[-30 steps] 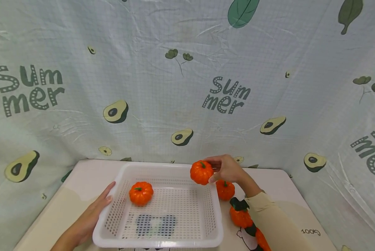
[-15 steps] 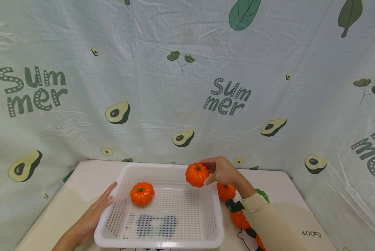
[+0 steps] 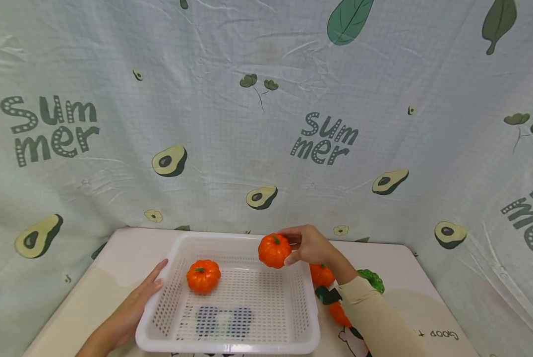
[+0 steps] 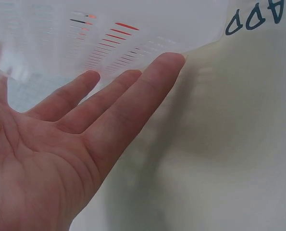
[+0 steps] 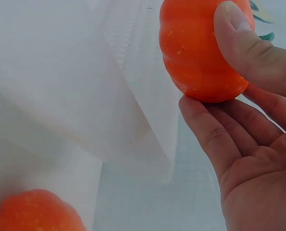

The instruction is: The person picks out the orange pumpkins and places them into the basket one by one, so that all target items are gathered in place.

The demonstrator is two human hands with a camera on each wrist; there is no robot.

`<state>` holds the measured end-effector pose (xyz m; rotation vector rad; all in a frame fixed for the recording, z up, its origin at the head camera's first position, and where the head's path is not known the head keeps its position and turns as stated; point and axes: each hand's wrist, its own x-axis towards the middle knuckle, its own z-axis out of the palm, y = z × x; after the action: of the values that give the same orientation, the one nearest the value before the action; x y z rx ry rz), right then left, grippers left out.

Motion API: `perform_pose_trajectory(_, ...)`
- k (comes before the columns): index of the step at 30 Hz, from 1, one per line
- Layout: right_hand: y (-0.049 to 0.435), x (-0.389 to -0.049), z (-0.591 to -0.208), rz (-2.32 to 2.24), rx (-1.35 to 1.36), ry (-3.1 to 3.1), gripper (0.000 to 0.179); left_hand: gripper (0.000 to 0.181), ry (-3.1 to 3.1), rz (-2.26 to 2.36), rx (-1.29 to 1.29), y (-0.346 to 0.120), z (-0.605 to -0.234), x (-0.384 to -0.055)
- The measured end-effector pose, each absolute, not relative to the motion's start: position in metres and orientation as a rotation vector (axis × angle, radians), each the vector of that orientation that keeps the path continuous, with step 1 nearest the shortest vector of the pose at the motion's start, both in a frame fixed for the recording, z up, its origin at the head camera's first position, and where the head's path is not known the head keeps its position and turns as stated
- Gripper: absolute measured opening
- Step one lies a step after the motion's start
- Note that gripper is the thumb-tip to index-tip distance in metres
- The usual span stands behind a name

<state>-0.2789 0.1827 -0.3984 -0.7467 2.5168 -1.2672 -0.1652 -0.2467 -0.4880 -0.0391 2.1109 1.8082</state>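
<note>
My right hand [image 3: 308, 245] pinches a small orange pumpkin [image 3: 274, 251] with a green stem between thumb and fingers, over the back right part of a white plastic basket [image 3: 228, 347]. In the right wrist view the thumb lies across the side of the held pumpkin [image 5: 200, 53] and the fingertips are under it. A second pumpkin [image 3: 203, 276] sits inside the basket at the left. My left hand [image 3: 134, 305] rests at the basket's left side, and the left wrist view shows its straight fingers [image 4: 133, 103] against the perforated wall.
Right of the basket lie another pumpkin [image 3: 322, 274], an orange item with a dark green top [image 3: 327, 295] partly under my sleeve, and a green leafy piece [image 3: 371, 280]. A patterned curtain [image 3: 266, 148] hangs behind the table [image 3: 409, 277].
My right hand has carried the pumpkin left and slightly down, further over the basket. The green leafy piece has come into view beside my sleeve. The left hand stays at the basket.
</note>
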Motion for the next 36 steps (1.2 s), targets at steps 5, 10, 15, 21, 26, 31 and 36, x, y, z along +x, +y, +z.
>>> perform_pose_trajectory(5,0.177,-0.278,-0.401,-1.259,-0.717,2.518,0.065,0.065,2.095,1.821,-0.03,-0.247,-0.489,-0.166)
perform_pose_trajectory(10,0.174,-0.28,-0.403,-1.241,-0.699,2.519,0.066,0.065,2.096,1.817,-0.042,-0.248,-0.489,-0.166)
perform_pose_trajectory(15,0.171,-0.281,-0.402,-1.225,-0.705,2.512,0.066,0.065,2.115,1.802,-0.053,-0.247,-0.486,-0.167)
perform_pose_trajectory(21,0.165,-0.281,-0.403,-1.215,-0.722,2.489,0.065,0.066,2.125,1.79,-0.056,-0.247,-0.486,-0.166)
perform_pose_trajectory(26,0.158,-0.279,-0.403,-1.205,-0.722,2.494,0.065,0.065,2.129,1.799,-0.063,-0.248,-0.488,-0.164)
perform_pose_trajectory(31,0.153,-0.279,-0.402,-1.193,-0.727,2.509,0.065,0.065,2.134,1.79,-0.055,-0.248,-0.487,-0.164)
perform_pose_trajectory(36,0.148,-0.278,-0.401,-1.204,-0.737,2.483,0.066,0.066,2.13,1.788,-0.056,-0.247,-0.487,-0.165)
